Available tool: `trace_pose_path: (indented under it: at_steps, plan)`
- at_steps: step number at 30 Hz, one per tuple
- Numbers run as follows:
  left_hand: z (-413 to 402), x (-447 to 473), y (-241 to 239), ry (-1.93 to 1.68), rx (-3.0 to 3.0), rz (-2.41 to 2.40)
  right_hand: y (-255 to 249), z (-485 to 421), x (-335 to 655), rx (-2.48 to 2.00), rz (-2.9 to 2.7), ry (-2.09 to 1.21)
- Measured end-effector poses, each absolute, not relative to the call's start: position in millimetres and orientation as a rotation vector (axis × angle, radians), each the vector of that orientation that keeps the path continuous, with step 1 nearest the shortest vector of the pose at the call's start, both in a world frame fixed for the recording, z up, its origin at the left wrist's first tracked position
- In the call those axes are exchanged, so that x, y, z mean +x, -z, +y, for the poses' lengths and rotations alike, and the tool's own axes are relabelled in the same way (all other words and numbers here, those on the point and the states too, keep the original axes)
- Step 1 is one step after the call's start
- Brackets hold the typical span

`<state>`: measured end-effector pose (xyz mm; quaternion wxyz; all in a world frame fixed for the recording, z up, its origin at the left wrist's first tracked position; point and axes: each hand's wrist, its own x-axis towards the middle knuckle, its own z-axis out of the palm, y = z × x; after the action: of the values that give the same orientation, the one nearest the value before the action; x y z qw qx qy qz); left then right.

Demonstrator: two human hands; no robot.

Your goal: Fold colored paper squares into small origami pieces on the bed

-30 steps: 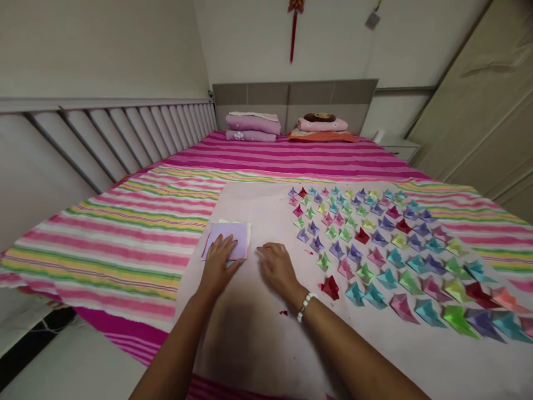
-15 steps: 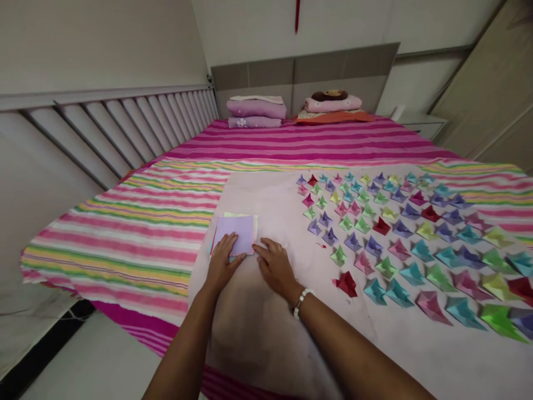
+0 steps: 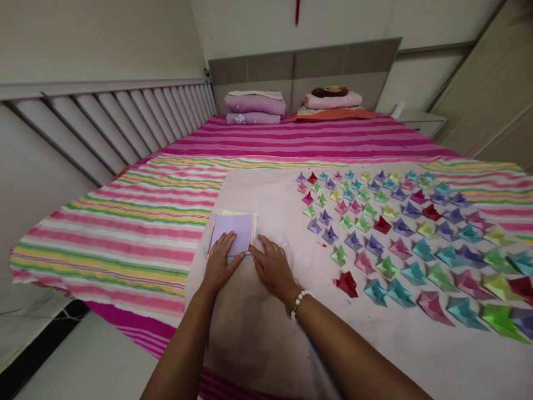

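A small stack of square coloured paper (image 3: 234, 230), lilac sheet on top, lies on a pale pink cloth (image 3: 270, 333) spread over the bed. My left hand (image 3: 219, 262) rests flat on the stack's near left corner, fingers stretched out. My right hand (image 3: 272, 268), with a white bead bracelet at the wrist, lies beside it, its fingertips touching the stack's near right corner. Several folded paper shapes (image 3: 400, 233) in many colours sit in rows to the right; a dark red one (image 3: 346, 283) is nearest my right hand.
The bed has a pink, yellow and green striped cover (image 3: 137, 222). A slatted guard rail (image 3: 116, 122) runs along its left side. Folded blankets (image 3: 255, 105) and a pillow (image 3: 333, 105) lie at the headboard. A wardrobe (image 3: 487, 94) stands at the right.
My right hand has slid left across the cloth until its fingertips reached the paper stack. The left hand stayed on the stack. The view shifted slightly.
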<state>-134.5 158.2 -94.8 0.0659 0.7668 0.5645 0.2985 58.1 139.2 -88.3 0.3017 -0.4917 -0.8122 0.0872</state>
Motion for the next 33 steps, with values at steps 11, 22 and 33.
trace_pose_path:
  at_steps: [11, 22, 33]
  plan:
    - [156, -128, 86, -1.184, 1.833, 1.579, 87, 139, 56, -1.315, -2.2, -0.234]
    - [166, -151, 46, -1.813, 0.763, 1.417, 90, 145, 60, -1.288, -2.131, -0.436]
    - [90, -128, -9, -1.588, 0.394, 0.754, 48, 106, 83, -1.076, -1.513, -0.837]
